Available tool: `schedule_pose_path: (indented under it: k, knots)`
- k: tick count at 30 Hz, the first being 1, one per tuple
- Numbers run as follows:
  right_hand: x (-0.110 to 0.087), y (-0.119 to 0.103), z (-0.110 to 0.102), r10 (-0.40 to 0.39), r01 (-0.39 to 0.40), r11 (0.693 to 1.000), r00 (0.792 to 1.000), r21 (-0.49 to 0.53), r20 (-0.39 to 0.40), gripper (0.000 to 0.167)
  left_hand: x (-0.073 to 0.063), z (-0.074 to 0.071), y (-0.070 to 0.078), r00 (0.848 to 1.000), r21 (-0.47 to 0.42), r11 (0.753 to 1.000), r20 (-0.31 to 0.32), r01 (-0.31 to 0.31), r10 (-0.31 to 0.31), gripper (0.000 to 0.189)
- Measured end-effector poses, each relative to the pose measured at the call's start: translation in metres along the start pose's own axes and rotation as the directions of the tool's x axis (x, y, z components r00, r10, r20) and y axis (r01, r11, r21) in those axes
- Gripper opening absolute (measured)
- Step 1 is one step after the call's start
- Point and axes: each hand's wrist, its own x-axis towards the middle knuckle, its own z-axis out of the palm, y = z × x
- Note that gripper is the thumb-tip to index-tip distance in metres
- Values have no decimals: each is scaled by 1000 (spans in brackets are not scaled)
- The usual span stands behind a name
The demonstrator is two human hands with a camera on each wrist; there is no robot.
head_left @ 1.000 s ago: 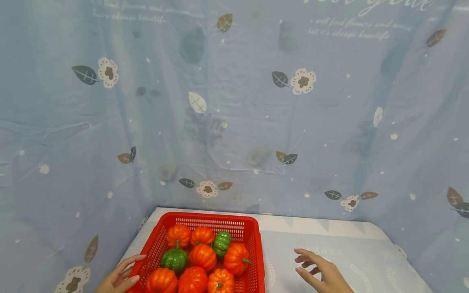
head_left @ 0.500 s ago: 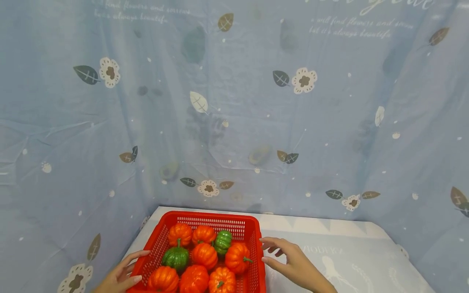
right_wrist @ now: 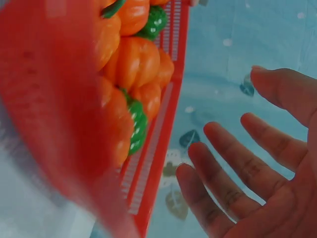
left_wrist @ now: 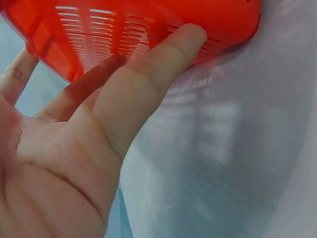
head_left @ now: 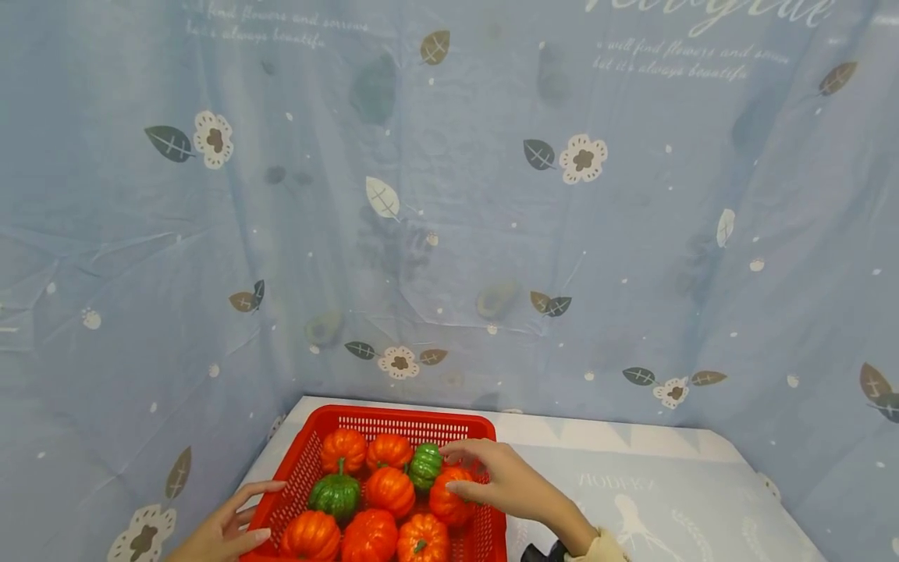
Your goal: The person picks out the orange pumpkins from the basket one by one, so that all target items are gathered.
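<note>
A red plastic basket (head_left: pixel 407 411) with slotted walls holds several small ribbed pumpkins, orange and green. My left hand (head_left: pixel 228 527) is at the basket's left side, its fingers extended; in the left wrist view the thumb rests against the red wall. My right hand (head_left: pixel 507 478) reaches over the basket's right rim, fingertips close to an orange pumpkin (head_left: pixel 446 503) and a green pumpkin (head_left: pixel 424 471). The right wrist view has the fingers of the right hand (right_wrist: pixel 252 183) spread apart with nothing between them. Part of the orange pumpkin is hidden behind that hand.
The basket stands on a table with a pale patterned cover (head_left: pixel 653 484). Blue curtains (head_left: pixel 463 234) printed with flowers and leaves enclose the back and both sides. Another green pumpkin (head_left: pixel 335 497) lies toward the basket's left.
My right hand has moved left from over the table, across the basket's right rim, to above the pumpkins. The left hand has stayed at the basket's left side.
</note>
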Motion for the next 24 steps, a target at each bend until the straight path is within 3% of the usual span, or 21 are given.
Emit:
schedule_pose_path:
  k: [7, 11, 17, 24]
  knots:
    - [31, -10, 15, -29, 34, 998, 997, -60, 69, 43, -2, 2, -2, 999, -1, 1000, -28, 22, -22, 47]
    - [44, -14, 21, -16, 22, 997, 996, -72, 93, 43, -1, 4, -2, 1000, 31, 1000, -16, -4, 5, 50]
    - [62, -15, 27, 33, -25, 997, 993, -72, 117, 43, -3, 6, -2, 1000, -38, 999, 28, -4, 5, 47]
    - [85, -10, 40, 69, -51, 987, 991, -151, 115, 45, -5, 5, -5, 999, -123, 992, 47, 8, -2, 46]
